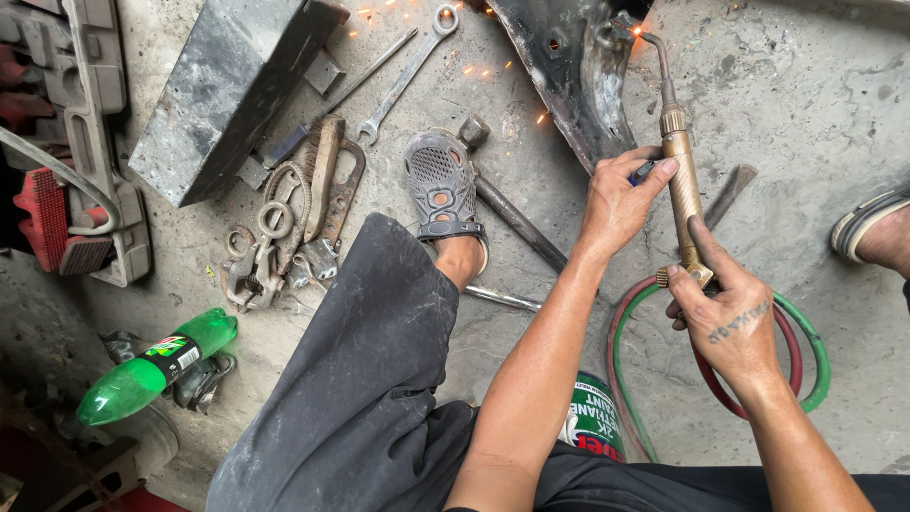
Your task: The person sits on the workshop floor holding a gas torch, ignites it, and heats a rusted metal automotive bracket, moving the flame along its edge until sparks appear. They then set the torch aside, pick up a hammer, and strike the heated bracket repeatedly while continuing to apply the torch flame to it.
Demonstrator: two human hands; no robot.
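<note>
My two hands hold a brass cutting torch [681, 180] upright over the concrete floor. My left hand [618, 197] grips its upper body, with a small blue object tucked in the fingers. My right hand [728, 311] grips the lower end by the valve knob. The torch's bent tip [652, 43] burns at the edge of a dark metal part [569, 66], and sparks scatter to the left. Red and green hoses [804, 365] loop from the torch's base under my right hand.
My grey sandalled foot [441, 185] rests on the floor beside a hammer [507, 204]. Wrenches [409, 71], rusty scrap pieces [294, 218] and a dark metal block [223, 90] lie to the left. A green bottle [152, 365] lies at lower left. Another person's foot [872, 232] shows at right.
</note>
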